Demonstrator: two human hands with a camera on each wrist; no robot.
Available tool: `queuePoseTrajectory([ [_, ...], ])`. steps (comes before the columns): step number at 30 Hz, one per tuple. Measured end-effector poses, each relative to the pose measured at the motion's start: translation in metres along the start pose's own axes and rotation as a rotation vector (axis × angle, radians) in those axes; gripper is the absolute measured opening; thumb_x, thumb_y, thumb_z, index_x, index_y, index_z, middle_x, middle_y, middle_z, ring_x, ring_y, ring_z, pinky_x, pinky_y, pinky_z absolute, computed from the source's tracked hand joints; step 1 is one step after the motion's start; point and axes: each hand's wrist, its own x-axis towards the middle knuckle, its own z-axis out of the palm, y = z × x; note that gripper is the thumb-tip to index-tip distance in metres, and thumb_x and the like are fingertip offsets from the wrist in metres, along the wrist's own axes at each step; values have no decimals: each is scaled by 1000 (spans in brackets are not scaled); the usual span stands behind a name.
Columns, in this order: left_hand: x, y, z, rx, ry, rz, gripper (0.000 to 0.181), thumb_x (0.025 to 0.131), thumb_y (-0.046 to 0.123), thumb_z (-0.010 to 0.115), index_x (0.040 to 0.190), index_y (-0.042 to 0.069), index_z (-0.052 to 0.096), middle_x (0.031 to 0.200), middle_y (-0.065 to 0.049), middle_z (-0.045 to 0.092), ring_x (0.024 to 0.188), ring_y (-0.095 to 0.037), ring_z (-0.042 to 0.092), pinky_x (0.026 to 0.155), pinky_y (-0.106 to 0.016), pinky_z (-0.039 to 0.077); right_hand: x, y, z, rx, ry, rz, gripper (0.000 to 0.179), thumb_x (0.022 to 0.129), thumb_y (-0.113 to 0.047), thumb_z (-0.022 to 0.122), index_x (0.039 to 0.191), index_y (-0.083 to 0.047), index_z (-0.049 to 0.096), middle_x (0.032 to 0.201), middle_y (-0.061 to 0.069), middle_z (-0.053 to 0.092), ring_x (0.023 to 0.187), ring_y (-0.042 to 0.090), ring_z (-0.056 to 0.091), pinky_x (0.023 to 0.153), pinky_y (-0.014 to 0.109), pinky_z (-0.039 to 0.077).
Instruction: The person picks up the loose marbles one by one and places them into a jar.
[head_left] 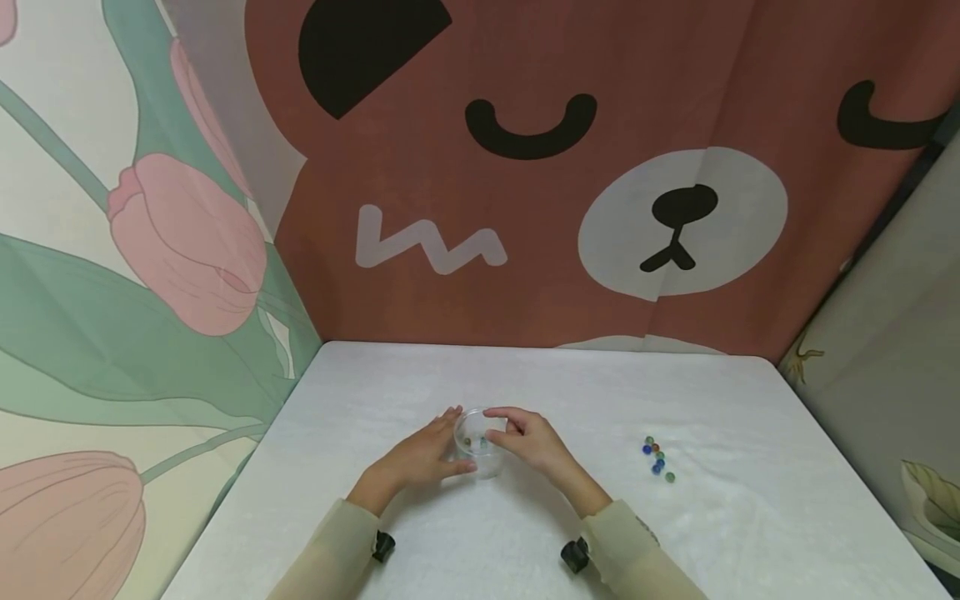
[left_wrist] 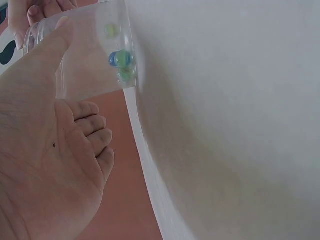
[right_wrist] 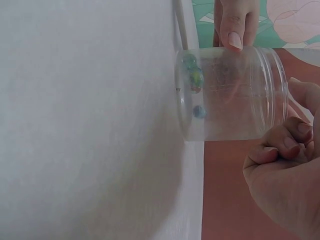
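A clear plastic jar stands upright on the white-covered table, with several green and blue marbles at its bottom. My left hand holds the jar from the left, its thumb on the near side and its fingers toward the far side. Over the jar's mouth is my right hand, index finger and thumb spread apart at the rim with nothing visible between them. Its other fingers are curled beside the jar's threaded neck.
Several loose marbles, blue, green and orange, lie in a small group on the table to the right of the jar. A brown bear-print cloth hangs behind the table, and a tulip-print cloth hangs at the left.
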Motion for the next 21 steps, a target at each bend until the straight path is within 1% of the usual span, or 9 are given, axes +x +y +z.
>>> queuePoseTrajectory([
  [5,0,-1,1,3,0,-3,98,92,65,61,163,10,20,169,-8,18,156,-27,14,125,-51,22,-1,1,-1,4,-6,-4,37,92,-24,77,125,-8,71,64,-5,43,55,6,35,48,19,29],
  [10,1,-2,1,8,0,-3,99,92,67,59,163,10,20,169,-7,17,156,-26,14,125,-50,22,-5,0,-4,-6,5,-3,38,91,-24,77,126,-9,70,65,-4,44,54,4,35,48,20,29],
  [18,1,-1,1,-3,12,4,95,92,62,64,162,12,23,168,-8,20,156,-28,16,125,-51,22,-13,6,-20,-31,39,34,34,92,-23,77,124,-14,71,66,-4,44,57,8,38,50,21,32],
  [21,2,-2,1,1,20,20,96,91,63,64,162,11,24,168,-10,22,155,-29,18,125,-51,22,-16,10,-28,-45,47,40,37,91,-23,77,126,-14,71,66,-3,45,57,8,38,51,21,33],
])
